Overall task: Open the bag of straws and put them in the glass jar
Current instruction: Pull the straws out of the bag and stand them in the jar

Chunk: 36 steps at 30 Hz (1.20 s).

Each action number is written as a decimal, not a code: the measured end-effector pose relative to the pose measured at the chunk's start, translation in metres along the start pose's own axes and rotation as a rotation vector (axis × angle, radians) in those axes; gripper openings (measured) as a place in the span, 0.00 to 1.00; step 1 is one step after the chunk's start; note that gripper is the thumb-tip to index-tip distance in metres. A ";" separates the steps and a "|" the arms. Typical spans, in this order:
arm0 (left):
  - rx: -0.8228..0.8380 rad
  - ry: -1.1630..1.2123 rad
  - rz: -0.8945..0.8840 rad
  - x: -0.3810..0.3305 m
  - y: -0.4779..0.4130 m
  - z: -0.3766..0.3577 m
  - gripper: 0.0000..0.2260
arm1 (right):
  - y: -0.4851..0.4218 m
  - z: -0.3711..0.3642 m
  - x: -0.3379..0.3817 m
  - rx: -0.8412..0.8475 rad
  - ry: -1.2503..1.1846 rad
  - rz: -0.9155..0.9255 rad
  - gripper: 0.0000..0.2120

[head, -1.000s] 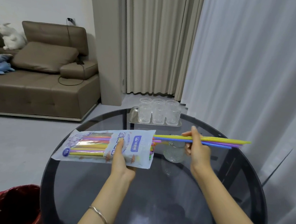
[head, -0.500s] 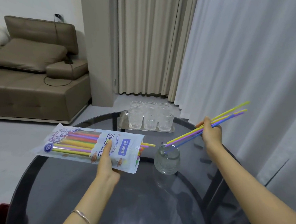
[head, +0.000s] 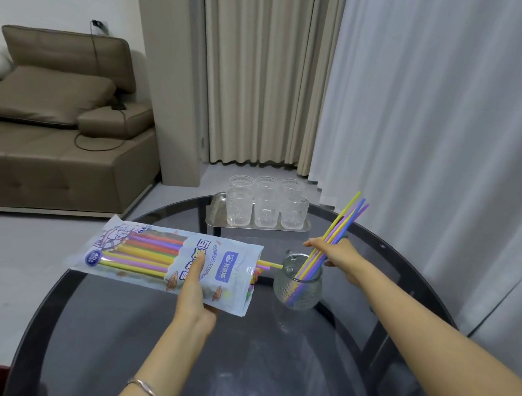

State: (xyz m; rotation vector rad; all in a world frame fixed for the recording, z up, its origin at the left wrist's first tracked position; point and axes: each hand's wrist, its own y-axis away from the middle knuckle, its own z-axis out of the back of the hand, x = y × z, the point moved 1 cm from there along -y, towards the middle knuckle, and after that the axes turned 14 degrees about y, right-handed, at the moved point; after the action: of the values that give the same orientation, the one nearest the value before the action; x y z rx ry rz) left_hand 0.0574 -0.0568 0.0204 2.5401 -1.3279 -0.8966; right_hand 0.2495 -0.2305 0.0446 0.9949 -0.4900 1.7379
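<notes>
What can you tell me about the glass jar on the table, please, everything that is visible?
The glass jar is small, clear and rounded, with a ribbed or textured belly and a narrower open mouth. It stands upright on the dark round glass table, just right of the open end of the bag of straws. A few straws, yellow, purple and blue, lean in it with their lower ends inside, tilted to the right. The right hand grips these straws just above the rim; whether it touches the jar cannot be told.

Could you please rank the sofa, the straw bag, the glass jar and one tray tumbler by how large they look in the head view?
1. Sofa, though partly cut off.
2. Straw bag, held nearer the camera.
3. Glass jar and one tumbler: too alike to rank; the tumbler stands farther away.
</notes>
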 end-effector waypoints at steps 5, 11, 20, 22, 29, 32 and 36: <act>-0.018 0.006 0.000 0.000 0.001 0.001 0.09 | -0.003 -0.010 -0.011 0.027 -0.107 -0.042 0.10; 0.004 0.005 0.025 0.006 0.011 -0.005 0.06 | 0.006 -0.002 -0.019 -0.045 -0.325 -0.137 0.29; 0.102 0.012 0.004 0.012 0.049 -0.015 0.15 | 0.111 -0.023 0.016 -0.368 -0.660 -0.025 0.08; 0.119 -0.042 -0.025 0.013 0.062 -0.014 0.17 | 0.127 -0.036 0.027 -0.211 -0.809 -0.062 0.11; 0.117 -0.079 -0.154 0.009 0.090 -0.005 0.13 | 0.163 -0.065 0.038 -0.264 -0.447 0.204 0.11; 0.086 -0.040 -0.153 0.006 0.094 -0.003 0.13 | 0.172 -0.072 0.043 -0.284 -0.336 0.335 0.08; 0.074 0.021 -0.093 0.005 0.095 0.000 0.11 | 0.174 -0.073 0.044 -0.304 -0.323 0.380 0.06</act>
State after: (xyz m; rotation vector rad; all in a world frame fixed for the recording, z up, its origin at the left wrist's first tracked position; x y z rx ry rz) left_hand -0.0071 -0.1179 0.0541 2.6794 -1.2699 -0.8489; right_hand 0.0565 -0.2196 0.0609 1.0090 -1.1792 1.7622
